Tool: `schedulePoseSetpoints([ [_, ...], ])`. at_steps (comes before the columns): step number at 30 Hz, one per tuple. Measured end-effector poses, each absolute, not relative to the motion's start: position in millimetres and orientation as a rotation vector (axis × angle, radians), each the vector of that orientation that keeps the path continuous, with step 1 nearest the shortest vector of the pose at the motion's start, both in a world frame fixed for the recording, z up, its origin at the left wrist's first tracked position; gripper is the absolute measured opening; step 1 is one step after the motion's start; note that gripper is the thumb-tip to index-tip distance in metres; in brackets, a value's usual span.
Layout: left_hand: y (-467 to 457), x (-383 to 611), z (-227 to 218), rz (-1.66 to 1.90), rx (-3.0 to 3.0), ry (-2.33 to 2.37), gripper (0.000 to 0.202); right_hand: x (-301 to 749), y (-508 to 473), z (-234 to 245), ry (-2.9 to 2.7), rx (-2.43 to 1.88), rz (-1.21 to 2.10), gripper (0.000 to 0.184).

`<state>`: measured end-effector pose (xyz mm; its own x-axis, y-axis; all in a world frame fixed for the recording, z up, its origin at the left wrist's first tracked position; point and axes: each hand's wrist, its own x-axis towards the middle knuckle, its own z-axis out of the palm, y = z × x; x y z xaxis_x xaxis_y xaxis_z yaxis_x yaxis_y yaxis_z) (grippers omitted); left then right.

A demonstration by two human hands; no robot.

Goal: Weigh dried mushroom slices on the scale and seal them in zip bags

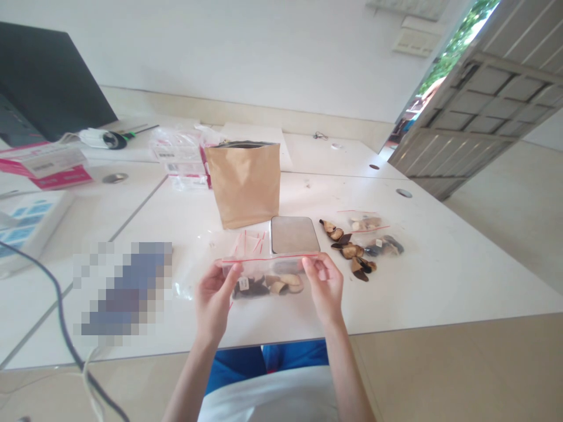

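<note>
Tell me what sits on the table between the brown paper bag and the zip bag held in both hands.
In the head view, a small grey scale lies between the brown paper bag and the zip bag, with a few empty little zip bags beside it.

A white desk carries a brown paper bag and a small scale. Dried pieces and two filled zip bags lie right of the scale.

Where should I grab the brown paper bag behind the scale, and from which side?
Grip the brown paper bag near its open top edge, coming from above. It stands upright with the mouth open, and the scale sits close by its base on the right.
</note>
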<state>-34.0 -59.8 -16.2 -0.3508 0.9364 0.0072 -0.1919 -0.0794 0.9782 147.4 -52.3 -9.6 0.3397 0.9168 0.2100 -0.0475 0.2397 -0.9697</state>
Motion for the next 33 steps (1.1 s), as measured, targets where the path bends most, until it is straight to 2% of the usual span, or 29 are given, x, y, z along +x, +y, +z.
schedulePoseSetpoints([
  [3,-60.3,-31.9,-14.7,1.603,0.875,1.268,0.026,147.9,-52.6,-12.4,-0.973,-1.112,0.837,0.027],
  [8,-58.2,-22.9,-5.4,1.634,0.811,1.063,0.03,146.2,-51.5,-18.5,-0.994,-1.034,1.048,0.033],
  [13,-57.7,-23.4,-2.1,1.599,0.813,0.999,0.031,143.7,-50.2,-22.2,-0.97,-1.041,1.125,0.032],
  [21,-60.0,-32.2,-24.7,1.461,0.934,1.16,0.032,141.6,-49.7,-19.4,-0.967,-1.101,0.971,0.03],
  [29,-60.1,-28.7,-10.8,1.559,1.087,1.318,0.022,140.6,-53.0,-19.1,-0.956,-1.139,0.866,0.026],
  [33,-56.4,-29.9,-13.1,1.558,1.033,1.296,0.024,138.8,-52.5,-21.5,-0.913,-1.135,0.889,0.028],
])
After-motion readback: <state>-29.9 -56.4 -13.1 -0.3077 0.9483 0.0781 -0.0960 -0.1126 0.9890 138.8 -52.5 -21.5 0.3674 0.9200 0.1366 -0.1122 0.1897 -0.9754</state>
